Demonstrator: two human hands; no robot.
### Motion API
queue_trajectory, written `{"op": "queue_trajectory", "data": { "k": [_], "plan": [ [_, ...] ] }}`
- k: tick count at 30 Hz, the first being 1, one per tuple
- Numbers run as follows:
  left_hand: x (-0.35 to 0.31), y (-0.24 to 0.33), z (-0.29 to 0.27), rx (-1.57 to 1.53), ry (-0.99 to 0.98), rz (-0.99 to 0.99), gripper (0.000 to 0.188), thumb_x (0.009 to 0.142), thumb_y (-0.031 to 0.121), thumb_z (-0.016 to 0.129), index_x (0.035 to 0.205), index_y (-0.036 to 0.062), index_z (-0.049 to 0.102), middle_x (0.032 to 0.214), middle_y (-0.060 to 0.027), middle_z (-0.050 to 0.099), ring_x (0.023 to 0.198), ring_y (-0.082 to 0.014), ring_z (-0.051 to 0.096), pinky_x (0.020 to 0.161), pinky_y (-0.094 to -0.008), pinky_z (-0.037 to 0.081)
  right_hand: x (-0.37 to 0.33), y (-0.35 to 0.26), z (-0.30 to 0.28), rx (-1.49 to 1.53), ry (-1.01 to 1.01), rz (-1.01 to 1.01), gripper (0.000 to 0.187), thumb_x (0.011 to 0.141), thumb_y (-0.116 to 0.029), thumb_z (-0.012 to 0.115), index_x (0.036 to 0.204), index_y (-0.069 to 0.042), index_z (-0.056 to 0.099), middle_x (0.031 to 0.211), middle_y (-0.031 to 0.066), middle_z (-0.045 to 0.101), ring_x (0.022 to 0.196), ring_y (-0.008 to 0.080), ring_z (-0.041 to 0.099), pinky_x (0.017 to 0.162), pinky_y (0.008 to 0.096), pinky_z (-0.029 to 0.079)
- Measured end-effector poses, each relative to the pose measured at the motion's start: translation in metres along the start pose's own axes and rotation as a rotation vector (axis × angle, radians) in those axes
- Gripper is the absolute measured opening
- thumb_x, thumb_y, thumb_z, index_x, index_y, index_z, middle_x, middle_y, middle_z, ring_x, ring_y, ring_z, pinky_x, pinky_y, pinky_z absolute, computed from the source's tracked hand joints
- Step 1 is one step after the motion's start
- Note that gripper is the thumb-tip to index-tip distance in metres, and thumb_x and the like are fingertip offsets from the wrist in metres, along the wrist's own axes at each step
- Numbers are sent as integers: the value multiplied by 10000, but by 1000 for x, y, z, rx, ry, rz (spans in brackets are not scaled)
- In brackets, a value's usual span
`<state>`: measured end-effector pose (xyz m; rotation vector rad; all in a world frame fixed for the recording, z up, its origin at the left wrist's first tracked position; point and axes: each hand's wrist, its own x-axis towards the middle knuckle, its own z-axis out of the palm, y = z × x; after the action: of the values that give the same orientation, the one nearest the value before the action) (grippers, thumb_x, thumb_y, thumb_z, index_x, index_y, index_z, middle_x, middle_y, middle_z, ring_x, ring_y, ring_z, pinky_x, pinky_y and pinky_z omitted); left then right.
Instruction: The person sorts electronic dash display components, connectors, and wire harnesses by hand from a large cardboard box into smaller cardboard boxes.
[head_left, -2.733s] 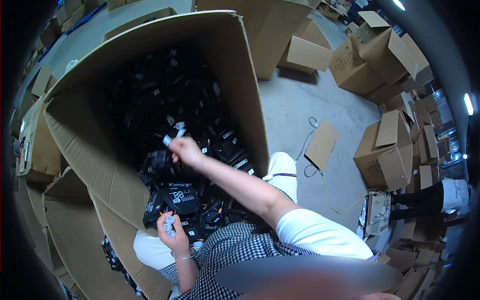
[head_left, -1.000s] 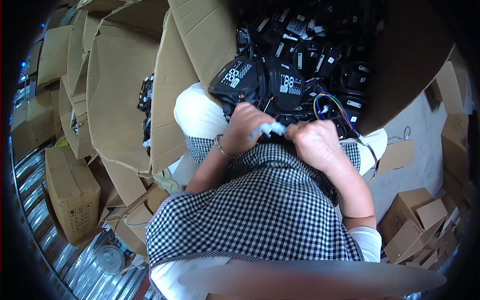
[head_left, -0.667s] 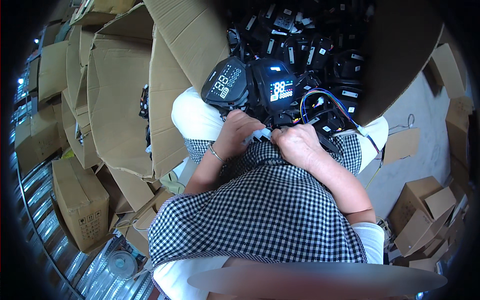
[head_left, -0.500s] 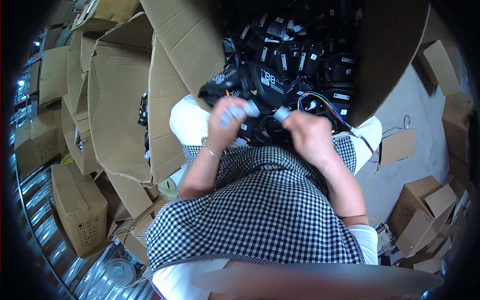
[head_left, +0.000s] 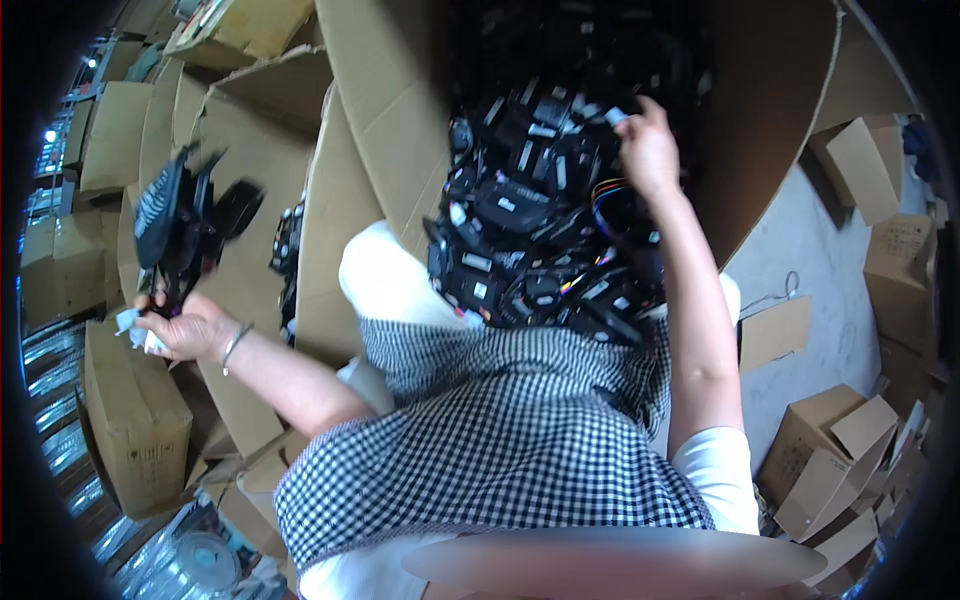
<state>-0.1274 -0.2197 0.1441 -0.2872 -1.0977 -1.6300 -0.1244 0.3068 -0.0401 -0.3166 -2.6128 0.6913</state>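
My left hand (head_left: 185, 328) is stretched far out to the left, closed around the lower end of a black plastic display unit (head_left: 168, 215). The unit is raised beside the cardboard and blurred by motion; its parts stick up above my fingers. Pale wrapping shows at my left fingertips. My right hand (head_left: 652, 150) reaches forward over a heap of black plastic units (head_left: 510, 205) in a deep cardboard box (head_left: 385, 120). Its fingers look apart, with a pale patch at one fingertip, and I see nothing held. Coloured wires (head_left: 612, 190) loop beside my right wrist.
Left of the box stands another open carton (head_left: 270, 120), with black units (head_left: 288, 250) showing along its edge. A closed carton (head_left: 140, 420) sits near a metal roller surface (head_left: 60, 390). Opened boxes (head_left: 840, 450) and a cardboard piece (head_left: 775, 333) lie on the right floor.
Both hands were close together over the heap by my lap. The left has swung out left, carrying a black display unit; the right has moved forward over the heap.
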Motion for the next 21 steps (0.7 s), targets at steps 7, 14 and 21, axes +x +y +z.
{"op": "queue_trajectory", "data": {
  "k": [7,14,21],
  "plan": [
    [-43,-81,-213,1300,-598,-426,338,939,135,604,1232,-22,538,1156,-141,609,1047,-239,581,955,-367,456,42,3,53,-458,-504,-27,274,840,-121,527,1011,-45,727,1243,121,596,1077,327,613,887,423,519],
    [-67,-93,-192,1374,-927,-504,360,874,123,671,1191,-3,555,1059,-159,643,953,-278,617,891,-380,480,45,-56,-19,224,87,-153,122,842,-143,660,854,-22,664,1061,174,570,968,348,597,817,403,514],
    [-125,-2,-4,1127,-880,-350,416,821,45,625,1231,-11,588,1269,-170,578,1186,-318,534,1030,-415,405,-51,-107,-16,558,54,-332,87,853,-49,652,871,-3,581,1046,184,536,912,363,597,755,404,506]
  ]
}}
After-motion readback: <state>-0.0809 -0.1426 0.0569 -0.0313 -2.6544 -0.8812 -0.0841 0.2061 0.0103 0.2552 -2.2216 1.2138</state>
